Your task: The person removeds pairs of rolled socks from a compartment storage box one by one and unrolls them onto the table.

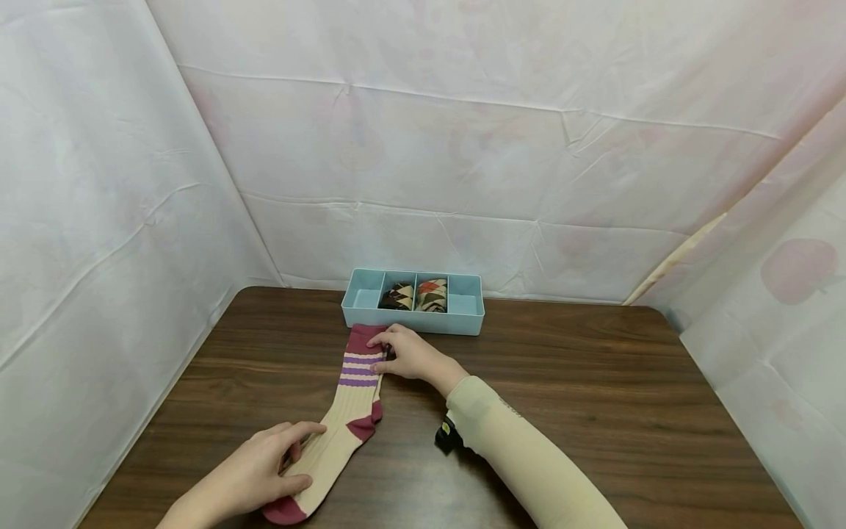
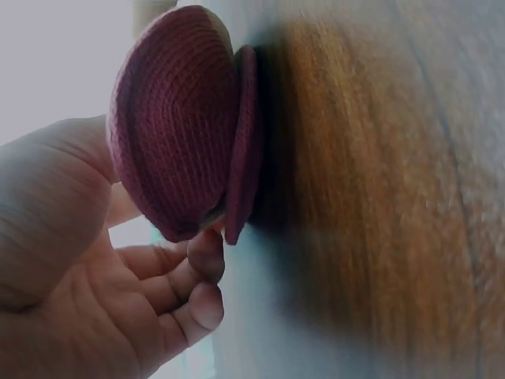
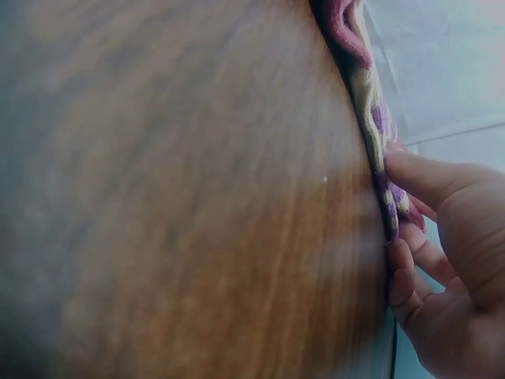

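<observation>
A pair of cream socks (image 1: pixel 340 419) with maroon toes, heels and cuffs and purple stripes lies stacked flat, one sock on the other, cuffs toward the back. My left hand (image 1: pixel 254 466) rests over the foot part, thumb by the toe and forefinger farther up. In the left wrist view the maroon toe (image 2: pixel 177 130) of the upper sock bulges above the lower one, with fingers beside its edge. At the cuff, my right hand (image 1: pixel 416 355) touches the right edge, thumb and forefinger apart. The right wrist view shows its thumb against the striped part (image 3: pixel 383 126).
Just beyond the cuffs stands a light blue divided box (image 1: pixel 413 322). Its two middle compartments hold a rolled dark patterned sock (image 1: pixel 398 296) and a rolled argyle sock (image 1: pixel 432 295). The wooden table (image 1: pixel 581 389) is bounded by pale cloth (image 1: pixel 423 162) at the back and sides.
</observation>
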Demonstrator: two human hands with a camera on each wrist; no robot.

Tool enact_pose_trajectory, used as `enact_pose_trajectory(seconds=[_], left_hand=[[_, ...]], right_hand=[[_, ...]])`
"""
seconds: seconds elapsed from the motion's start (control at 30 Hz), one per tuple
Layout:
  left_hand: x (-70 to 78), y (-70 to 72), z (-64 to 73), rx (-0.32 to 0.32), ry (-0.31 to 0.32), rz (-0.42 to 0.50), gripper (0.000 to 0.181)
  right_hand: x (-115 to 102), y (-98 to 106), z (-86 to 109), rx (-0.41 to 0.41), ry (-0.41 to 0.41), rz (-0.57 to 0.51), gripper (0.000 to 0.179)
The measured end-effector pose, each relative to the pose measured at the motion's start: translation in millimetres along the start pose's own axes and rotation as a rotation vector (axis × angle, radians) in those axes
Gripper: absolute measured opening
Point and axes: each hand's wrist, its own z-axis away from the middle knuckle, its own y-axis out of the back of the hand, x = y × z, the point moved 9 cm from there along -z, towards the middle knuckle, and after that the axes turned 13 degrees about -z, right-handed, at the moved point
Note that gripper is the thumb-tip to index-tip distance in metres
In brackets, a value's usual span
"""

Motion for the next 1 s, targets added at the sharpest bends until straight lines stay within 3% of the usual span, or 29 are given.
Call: enact_pose_trajectory(seconds=[0.17,0.47,0.6,0.77,0.9,1.0], left_hand=[[-4.8,-1.0,4.3,-0.004,0.076,-0.034,0.06],[-9.0,-1.5,9.8,-0.022,0.142,-0.048,0.058],[-9.1,-2.6,11.2,-0.042,0.158,0.006,0.059],[-10.0,-4.7,12.3,-0.06,0.125,0.127,0.058],[-12.4,-4.5,13.8,-0.057,0.067,0.212,0.046],[-15.9,-7.2,14.7,-0.082,0.058,0.271,0.034]], right_hand=[[0.9,-1.3,-0.3,-0.003,-0.005,-0.009,0.047],[2.4,-1.9,-0.2,-0.006,-0.007,-0.012,0.047],[2.5,-1.6,-0.1,-0.007,-0.013,-0.007,0.047],[1.1,-0.3,0.5,-0.001,-0.013,-0.016,0.046],[1.9,-0.5,0.4,0.006,-0.017,-0.035,0.046],[2.9,-1.0,0.7,0.011,-0.024,-0.061,0.045]])
